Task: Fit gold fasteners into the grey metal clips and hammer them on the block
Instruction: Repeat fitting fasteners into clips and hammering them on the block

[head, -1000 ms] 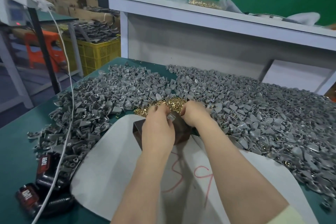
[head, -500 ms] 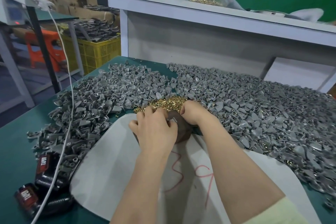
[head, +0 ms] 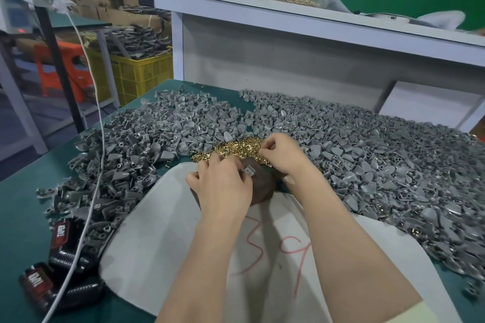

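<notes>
Across the tabletop (head: 26, 204), grey metal clips (head: 367, 155) are lying heaped. At centre, our left hand (head: 223, 189) is keeping its grip on one clip (head: 249, 172) atop the block (head: 262, 189). Our right hand (head: 284, 156) is leaving it for the gold fasteners (head: 236, 148), apparently fetching one for fitting; whether its grip is grasping one, we cannot tell.

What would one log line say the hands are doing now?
left hand: holds grey clip on block | right hand: pinches gold fasteners | step: fitting

Block (head: 262, 187) mostly hidden under left hand (head: 223, 189); clip (head: 248, 171) at its fingers (head: 239, 165) blurred; right hand (head: 284, 155) pinch unreadable.
</notes>
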